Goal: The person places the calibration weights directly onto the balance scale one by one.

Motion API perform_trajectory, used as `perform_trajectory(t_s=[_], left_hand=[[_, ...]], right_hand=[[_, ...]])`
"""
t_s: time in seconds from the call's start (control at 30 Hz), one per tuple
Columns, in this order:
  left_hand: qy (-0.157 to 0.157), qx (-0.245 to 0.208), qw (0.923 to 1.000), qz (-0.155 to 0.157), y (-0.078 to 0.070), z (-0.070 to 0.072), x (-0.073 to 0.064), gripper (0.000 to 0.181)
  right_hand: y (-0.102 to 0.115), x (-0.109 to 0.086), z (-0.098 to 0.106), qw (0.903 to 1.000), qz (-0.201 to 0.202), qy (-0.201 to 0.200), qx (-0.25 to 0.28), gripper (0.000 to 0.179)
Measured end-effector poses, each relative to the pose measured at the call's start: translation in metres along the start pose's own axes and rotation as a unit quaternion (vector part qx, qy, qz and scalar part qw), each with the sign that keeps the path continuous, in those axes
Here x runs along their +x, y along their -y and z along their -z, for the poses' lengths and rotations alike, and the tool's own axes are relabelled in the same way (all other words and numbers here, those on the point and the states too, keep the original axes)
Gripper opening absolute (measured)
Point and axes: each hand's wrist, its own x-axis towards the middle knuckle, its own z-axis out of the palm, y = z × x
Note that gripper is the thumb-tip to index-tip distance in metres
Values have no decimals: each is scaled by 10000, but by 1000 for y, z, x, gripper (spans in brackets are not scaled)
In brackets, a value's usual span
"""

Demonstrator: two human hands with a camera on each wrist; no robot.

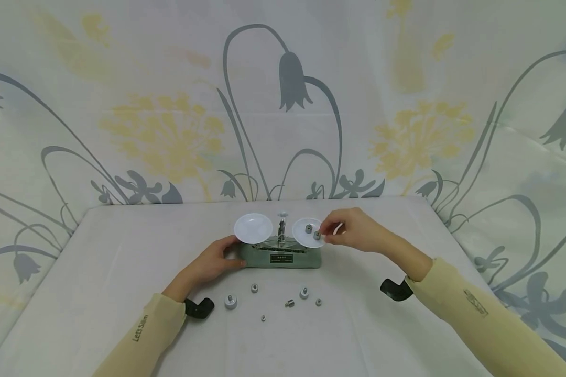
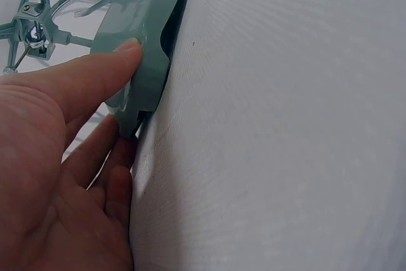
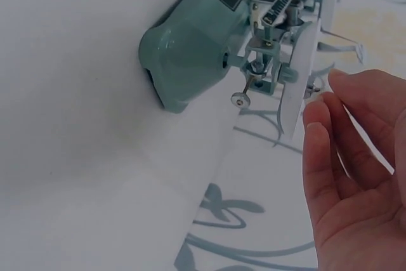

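A green balance scale (image 1: 281,258) with two white pans stands on the table. My left hand (image 1: 215,258) grips the left end of its base, thumb (image 2: 120,61) on the front face and fingers curled behind. At the right pan (image 1: 301,240), my right hand (image 1: 358,230) pinches a small metal weight (image 1: 317,235) by its top, low over the pan. Another metal weight (image 1: 308,229) stands on that pan beside it. Nothing lies on the left pan (image 1: 253,228). From the right wrist view, the pinched weight (image 3: 312,89) shows just past the fingertips.
Several metal weights of different sizes are scattered in front of the scale, among them a large one (image 1: 230,302) at left, one lying on its side (image 1: 290,303) and a tiny one (image 1: 263,318). A flower-patterned cloth (image 1: 283,146) hangs behind the white table (image 1: 358,335).
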Motion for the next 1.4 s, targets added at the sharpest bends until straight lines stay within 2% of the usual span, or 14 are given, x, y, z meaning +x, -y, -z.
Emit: perform_trajectory(t_s=[0.37,0.77,1.1,1.4], left_hand=[[25,-34,10000,-26,-2,0,0,64],[-16,40,10000,-2,2,0,0,65],[-25,38,10000,-55,4,-1,1,66],[-27,20,10000,-66,1,-1,0,66]], right_hand=[[-1,-15,-8,9997,175,-170,72,13],[5,-29,-24,9981,493,-53,375,16],[2,-35,-39,9983,317,111,468,14],[-6,-39,-53,9981,392,134,458,12]])
